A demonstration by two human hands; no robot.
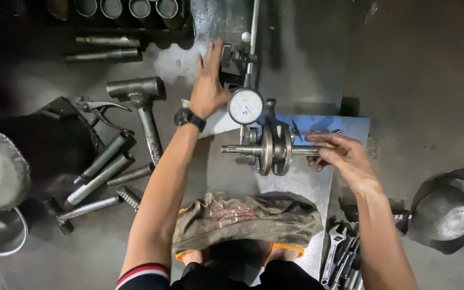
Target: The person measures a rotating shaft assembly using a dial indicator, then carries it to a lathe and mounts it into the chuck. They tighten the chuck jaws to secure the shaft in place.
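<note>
**Crankshaft on the plate under a dial gauge**

The crankshaft [270, 150] lies level on a grey metal plate [302, 182]: two round steel webs side by side, a splined shaft end poking left, a plain shaft right. The right hand [338, 156] pinches that right shaft between its fingertips. A white-faced dial gauge [245, 106] hangs just above. The left hand [209, 86], fingers spread and holding nothing, rests beside the gauge stand [236, 60]. A hammer [142, 102] lies left.

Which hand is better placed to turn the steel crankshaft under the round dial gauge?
The right hand, probably: its fingers already touch the right shaft end of the steel crankshaft. The left hand rests open beside the gauge stand, behind the round white dial gauge, away from the shaft.
</note>
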